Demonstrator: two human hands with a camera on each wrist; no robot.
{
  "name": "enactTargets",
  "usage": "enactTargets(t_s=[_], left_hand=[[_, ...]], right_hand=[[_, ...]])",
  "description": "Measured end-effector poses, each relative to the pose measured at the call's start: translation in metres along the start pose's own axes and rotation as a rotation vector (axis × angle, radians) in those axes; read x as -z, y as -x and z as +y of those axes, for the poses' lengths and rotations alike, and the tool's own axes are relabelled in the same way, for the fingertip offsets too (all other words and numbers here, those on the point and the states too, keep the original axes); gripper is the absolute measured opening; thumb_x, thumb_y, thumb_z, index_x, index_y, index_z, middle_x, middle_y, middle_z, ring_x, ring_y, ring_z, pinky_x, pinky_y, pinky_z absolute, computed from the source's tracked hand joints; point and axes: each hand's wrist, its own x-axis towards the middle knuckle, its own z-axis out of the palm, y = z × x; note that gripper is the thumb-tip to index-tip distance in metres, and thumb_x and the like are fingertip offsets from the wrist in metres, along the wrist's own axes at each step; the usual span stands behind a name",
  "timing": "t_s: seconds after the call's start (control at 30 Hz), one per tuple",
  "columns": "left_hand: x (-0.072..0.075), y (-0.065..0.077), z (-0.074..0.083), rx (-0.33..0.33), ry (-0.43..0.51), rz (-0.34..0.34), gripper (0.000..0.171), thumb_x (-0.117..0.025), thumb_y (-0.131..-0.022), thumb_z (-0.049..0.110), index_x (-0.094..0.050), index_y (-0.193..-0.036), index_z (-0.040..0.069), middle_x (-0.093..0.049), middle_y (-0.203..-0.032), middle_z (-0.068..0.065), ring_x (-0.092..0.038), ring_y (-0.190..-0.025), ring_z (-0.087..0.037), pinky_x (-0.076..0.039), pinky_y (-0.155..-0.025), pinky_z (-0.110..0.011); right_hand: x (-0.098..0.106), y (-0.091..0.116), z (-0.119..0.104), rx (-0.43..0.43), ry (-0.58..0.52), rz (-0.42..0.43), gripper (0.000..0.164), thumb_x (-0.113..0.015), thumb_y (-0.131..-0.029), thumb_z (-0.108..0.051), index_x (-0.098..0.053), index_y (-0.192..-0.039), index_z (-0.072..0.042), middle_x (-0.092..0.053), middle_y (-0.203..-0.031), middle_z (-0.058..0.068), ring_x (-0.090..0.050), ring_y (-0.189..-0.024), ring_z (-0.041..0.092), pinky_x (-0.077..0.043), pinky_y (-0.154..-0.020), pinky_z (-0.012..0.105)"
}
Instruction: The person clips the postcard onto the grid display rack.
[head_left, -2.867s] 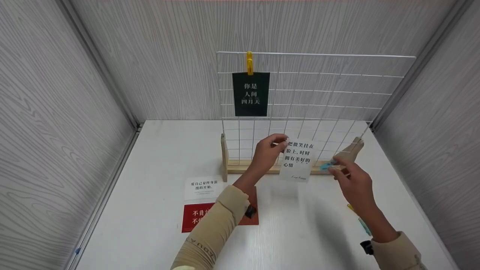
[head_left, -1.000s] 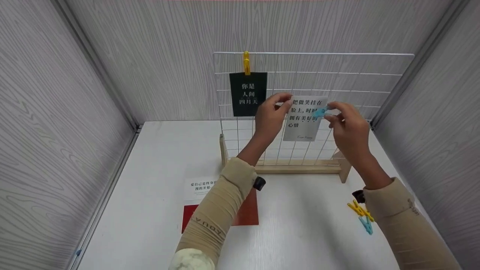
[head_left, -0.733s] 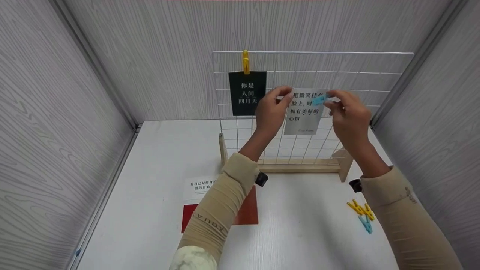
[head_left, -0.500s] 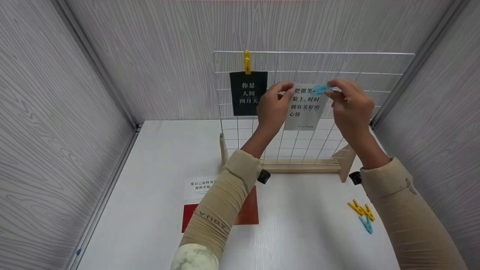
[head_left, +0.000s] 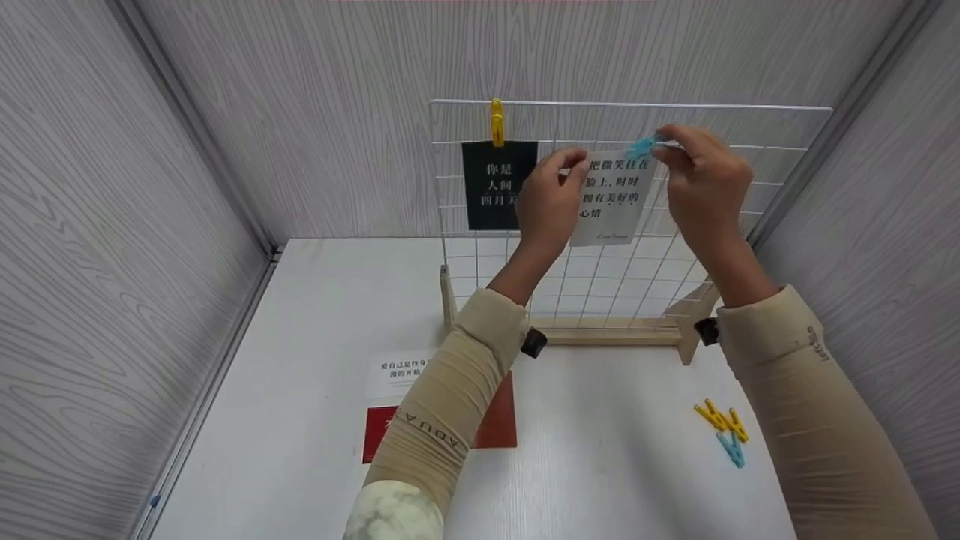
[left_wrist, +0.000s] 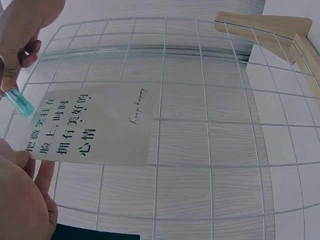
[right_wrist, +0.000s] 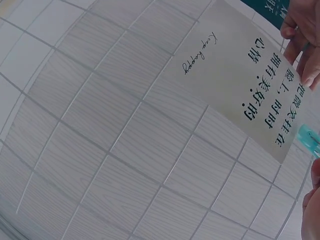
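Note:
My left hand [head_left: 551,199] pinches the upper left corner of a white card [head_left: 611,199] printed with dark Chinese characters and "Keep happy". The card is held upright in front of a white wire grid [head_left: 750,181]. Between thumb and fingers of my right hand [head_left: 705,176] is a blue clothespin [head_left: 642,146], its tip right at the card's top edge; in the left wrist view the clothespin [left_wrist: 20,102] lies just off that edge. Left of the card, a dark green card [head_left: 491,210] hangs on the grid from a yellow clothespin [head_left: 496,124], partly behind my left hand.
The grid stands in a wooden base [head_left: 615,336] on the white table [head_left: 315,315]. Two yellow clothespins [head_left: 712,414] and a blue-green clothespin [head_left: 730,450] lie at the right. Under my left forearm are a white card [head_left: 397,379], a red card [head_left: 379,435] and a brownish-red card [head_left: 496,420].
Both hands have risen from near the wooden base to the grid's upper part, carrying the white card and blue clothespin. The clothespin has moved from beside the card to its top edge.

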Motion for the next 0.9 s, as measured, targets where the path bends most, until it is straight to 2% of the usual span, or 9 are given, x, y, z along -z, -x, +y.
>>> enactTargets(t_s=[0.2,0.47,0.67,0.9], left_hand=[[-0.003,-0.003,0.004,0.014,0.017,0.002,0.026,-0.058,-0.104,0.027,-0.066,-0.126,0.016,-0.07,-0.116,0.004,-0.067,-0.093,-0.004,-0.051,-0.075,-0.021],[-0.007,-0.007,0.008,0.009,-0.016,0.022,0.026,-0.056,-0.105,0.027,-0.067,-0.126,0.015,-0.071,-0.114,0.003,-0.068,-0.094,-0.004,-0.051,-0.075,-0.019],[-0.009,-0.009,0.008,0.006,-0.023,0.037,0.026,-0.056,-0.105,0.027,-0.067,-0.125,0.015,-0.071,-0.112,0.003,-0.067,-0.092,-0.003,-0.05,-0.075,-0.02],[-0.011,-0.011,0.007,0.0,-0.006,0.045,0.025,-0.057,-0.104,0.025,-0.067,-0.124,0.013,-0.07,-0.111,0.002,-0.066,-0.091,-0.004,-0.05,-0.074,-0.018]], right_hand=[[-0.003,-0.006,-0.001,0.005,-0.002,0.011,0.012,-0.066,-0.096,-0.006,-0.077,-0.102,-0.002,-0.077,-0.103,0.008,-0.073,-0.09,0.022,-0.043,-0.077,0.008],[-0.005,-0.013,0.0,-0.023,0.053,0.006,0.013,-0.067,-0.097,-0.009,-0.077,-0.102,-0.004,-0.077,-0.104,0.006,-0.072,-0.092,0.021,-0.04,-0.075,0.011],[-0.007,-0.014,0.004,0.005,0.092,-0.041,0.017,-0.064,-0.099,-0.012,-0.076,-0.108,-0.003,-0.076,-0.107,0.01,-0.072,-0.096,0.022,-0.044,-0.078,0.013],[-0.009,-0.017,0.005,0.016,0.098,-0.054,0.018,-0.066,-0.098,-0.013,-0.077,-0.11,-0.004,-0.077,-0.109,0.009,-0.073,-0.098,0.022,-0.051,-0.08,0.024]])
